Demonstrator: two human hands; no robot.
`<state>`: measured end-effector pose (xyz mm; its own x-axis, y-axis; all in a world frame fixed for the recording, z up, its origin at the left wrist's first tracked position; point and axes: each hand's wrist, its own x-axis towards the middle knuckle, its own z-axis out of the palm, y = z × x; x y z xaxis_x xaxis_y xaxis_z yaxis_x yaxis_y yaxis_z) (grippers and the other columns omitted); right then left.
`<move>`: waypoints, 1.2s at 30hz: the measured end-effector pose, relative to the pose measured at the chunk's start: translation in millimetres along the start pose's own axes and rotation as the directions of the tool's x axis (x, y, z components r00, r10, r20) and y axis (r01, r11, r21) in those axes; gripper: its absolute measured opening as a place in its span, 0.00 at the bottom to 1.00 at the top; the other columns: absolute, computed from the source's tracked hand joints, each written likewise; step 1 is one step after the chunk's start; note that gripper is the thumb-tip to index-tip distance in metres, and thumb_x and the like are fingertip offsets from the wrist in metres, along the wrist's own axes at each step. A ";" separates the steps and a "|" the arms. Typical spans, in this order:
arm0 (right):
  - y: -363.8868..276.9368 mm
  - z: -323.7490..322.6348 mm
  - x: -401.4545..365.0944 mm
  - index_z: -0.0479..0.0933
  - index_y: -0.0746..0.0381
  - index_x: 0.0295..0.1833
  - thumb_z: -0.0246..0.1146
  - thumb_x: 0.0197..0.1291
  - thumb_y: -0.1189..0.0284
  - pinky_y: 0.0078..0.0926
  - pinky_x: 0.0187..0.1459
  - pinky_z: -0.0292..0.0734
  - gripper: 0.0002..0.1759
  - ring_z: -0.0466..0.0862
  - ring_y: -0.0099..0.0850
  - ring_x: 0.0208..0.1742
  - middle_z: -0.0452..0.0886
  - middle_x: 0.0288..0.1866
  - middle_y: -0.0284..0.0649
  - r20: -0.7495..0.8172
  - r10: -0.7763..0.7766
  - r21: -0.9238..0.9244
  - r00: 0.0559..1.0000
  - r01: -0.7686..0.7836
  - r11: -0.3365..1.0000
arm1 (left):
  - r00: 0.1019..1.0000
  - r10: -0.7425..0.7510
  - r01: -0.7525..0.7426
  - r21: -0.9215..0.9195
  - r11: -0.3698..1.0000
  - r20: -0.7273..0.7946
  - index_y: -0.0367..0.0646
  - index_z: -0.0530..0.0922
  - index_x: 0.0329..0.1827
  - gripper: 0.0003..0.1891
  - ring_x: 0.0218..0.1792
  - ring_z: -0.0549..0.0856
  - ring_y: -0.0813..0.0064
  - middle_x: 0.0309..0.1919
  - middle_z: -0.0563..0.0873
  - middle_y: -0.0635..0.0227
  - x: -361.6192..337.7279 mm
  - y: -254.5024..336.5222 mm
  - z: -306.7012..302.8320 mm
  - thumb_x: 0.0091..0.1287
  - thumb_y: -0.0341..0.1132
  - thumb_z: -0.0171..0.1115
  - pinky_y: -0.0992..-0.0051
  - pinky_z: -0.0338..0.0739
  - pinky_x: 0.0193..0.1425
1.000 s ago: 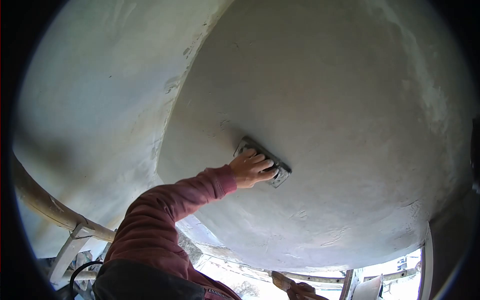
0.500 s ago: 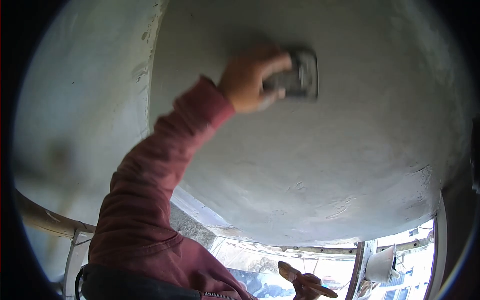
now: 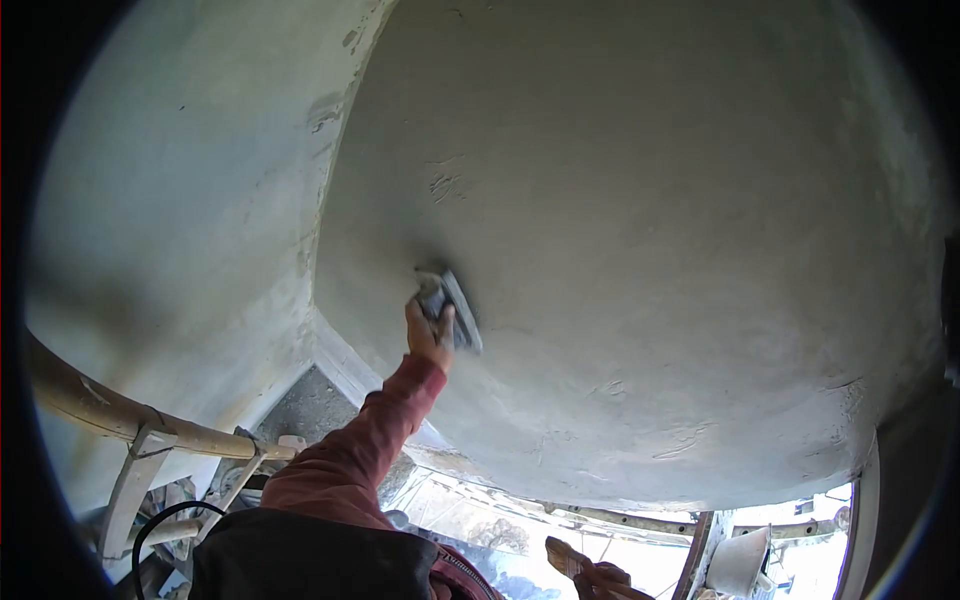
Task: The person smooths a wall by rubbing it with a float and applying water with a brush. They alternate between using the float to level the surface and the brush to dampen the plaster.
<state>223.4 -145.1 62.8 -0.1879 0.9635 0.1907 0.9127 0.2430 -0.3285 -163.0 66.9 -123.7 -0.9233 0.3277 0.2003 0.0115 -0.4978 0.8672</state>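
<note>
My left hand (image 3: 430, 330), at the end of a red sleeve, is closed around the handle of a plastering trowel (image 3: 460, 310). The trowel is tilted, with its blade edge toward the right, against or very near a grey plastered surface (image 3: 620, 260); any gap is hard to judge. Shallow scrape marks show in the plaster above the trowel and lower right of it. At the bottom of the view, my right hand (image 3: 603, 578) grips a paintbrush (image 3: 566, 556) whose broad head points up and left.
A pale wall (image 3: 200, 200) meets the plastered surface along a rough corner at left. A bamboo pole (image 3: 95, 405) and wooden supports (image 3: 135, 490) stand lower left. A white bucket (image 3: 738, 562) hangs or stands by a post (image 3: 695, 555) at the bright opening, lower right.
My left hand has moved the trowel down and left across the plaster and turned it more edge-on. The view has shifted, showing more of the bamboo pole. The paintbrush stays in my right hand.
</note>
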 end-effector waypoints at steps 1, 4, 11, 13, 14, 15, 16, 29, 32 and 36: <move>2.9 -1.0 -0.7 0.78 0.62 0.38 0.41 0.62 0.46 0.43 0.47 0.72 0.32 0.79 0.40 0.43 0.80 0.38 0.42 0.007 0.005 -0.025 1.000 -0.005 1.000 | 0.994 -0.077 0.082 0.052 0.995 -0.080 0.35 0.62 0.57 0.24 0.47 0.76 0.65 0.47 0.74 0.56 21.2 16.5 16.7 0.62 0.34 0.60 0.70 0.70 0.55; 9.8 -0.6 5.4 0.78 0.62 0.38 0.42 0.62 0.46 0.43 0.47 0.72 0.31 0.79 0.39 0.42 0.80 0.38 0.42 0.037 -0.001 -0.093 0.999 0.004 0.996 | 0.994 -0.001 0.023 0.205 0.978 -0.108 0.34 0.61 0.59 0.25 0.48 0.75 0.67 0.48 0.74 0.57 -0.5 24.1 49.4 0.62 0.32 0.60 0.71 0.69 0.57; 31.0 -6.9 20.0 0.78 0.62 0.38 0.43 0.62 0.48 0.44 0.47 0.73 0.29 0.79 0.39 0.41 0.80 0.38 0.42 0.070 0.011 -0.250 0.998 0.007 0.968 | 0.900 -0.334 0.325 -0.079 0.943 -0.282 0.32 0.60 0.57 0.23 0.46 0.77 0.60 0.47 0.74 0.51 44.0 -9.9 12.4 0.66 0.36 0.57 0.67 0.72 0.54; 33.8 -3.3 19.4 0.79 0.62 0.38 0.43 0.62 0.49 0.44 0.47 0.73 0.29 0.79 0.39 0.41 0.80 0.38 0.42 0.093 0.030 -0.286 0.995 -0.002 0.958 | 0.912 -0.258 0.265 -0.023 0.964 -0.319 0.33 0.60 0.57 0.25 0.48 0.77 0.57 0.47 0.74 0.49 58.5 25.2 27.8 0.65 0.38 0.58 0.65 0.70 0.55; 35.0 -2.3 19.7 0.79 0.62 0.38 0.44 0.62 0.49 0.44 0.47 0.73 0.28 0.79 0.39 0.41 0.80 0.38 0.42 0.111 0.036 -0.306 0.993 0.000 0.952 | 0.965 -0.086 0.111 0.089 0.990 -0.247 0.33 0.61 0.57 0.26 0.48 0.76 0.55 0.48 0.73 0.49 44.5 33.0 40.3 0.64 0.39 0.59 0.64 0.69 0.56; 36.1 -2.4 20.8 0.79 0.62 0.38 0.44 0.62 0.50 0.44 0.47 0.73 0.28 0.79 0.39 0.41 0.80 0.37 0.42 0.128 0.040 -0.329 0.991 0.005 0.944 | 0.985 0.082 -0.052 0.185 0.981 -0.155 0.34 0.61 0.57 0.26 0.49 0.76 0.54 0.48 0.73 0.48 24.2 36.6 50.0 0.63 0.40 0.60 0.63 0.68 0.57; 37.4 -6.0 19.1 0.79 0.62 0.38 0.44 0.62 0.50 0.45 0.46 0.73 0.28 0.79 0.39 0.41 0.80 0.37 0.42 0.145 0.047 -0.357 0.988 0.008 0.934 | 0.991 0.099 -0.077 0.231 0.970 -0.085 0.34 0.61 0.57 0.27 0.50 0.75 0.53 0.48 0.73 0.47 1.0 32.6 51.3 0.62 0.40 0.61 0.62 0.67 0.57; 49.8 -11.1 13.7 0.79 0.62 0.39 0.47 0.62 0.53 0.46 0.46 0.74 0.24 0.79 0.38 0.39 0.80 0.36 0.42 0.212 0.133 -0.574 0.968 0.013 0.819 | 0.963 0.248 -0.206 0.305 0.930 -0.102 0.32 0.62 0.55 0.23 0.51 0.74 0.62 0.47 0.74 0.53 14.1 55.6 55.1 0.64 0.37 0.59 0.69 0.66 0.59; 50.7 -11.5 24.8 0.79 0.62 0.39 0.47 0.62 0.54 0.46 0.46 0.74 0.23 0.79 0.38 0.38 0.80 0.36 0.42 0.199 0.123 -0.612 0.972 0.026 0.791 | 0.962 -0.040 0.091 0.178 0.980 -0.270 0.31 0.61 0.55 0.25 0.48 0.77 0.52 0.46 0.74 0.46 30.9 -0.9 30.4 0.63 0.38 0.59 0.62 0.70 0.54; 53.1 -4.1 24.2 0.79 0.62 0.39 0.48 0.62 0.55 0.47 0.46 0.74 0.22 0.79 0.38 0.38 0.80 0.36 0.42 0.209 0.156 -0.657 0.965 0.020 0.754 | 0.893 -0.316 0.339 0.019 0.941 -0.320 0.30 0.60 0.56 0.26 0.48 0.76 0.49 0.47 0.74 0.45 74.6 35.9 23.5 0.63 0.38 0.59 0.62 0.69 0.55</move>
<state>268.8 -109.3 53.8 -0.1145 0.9916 -0.0605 0.9226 0.1288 0.3636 -222.4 92.3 -66.9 -0.9512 0.1931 -0.2406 -0.2950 -0.3418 0.8923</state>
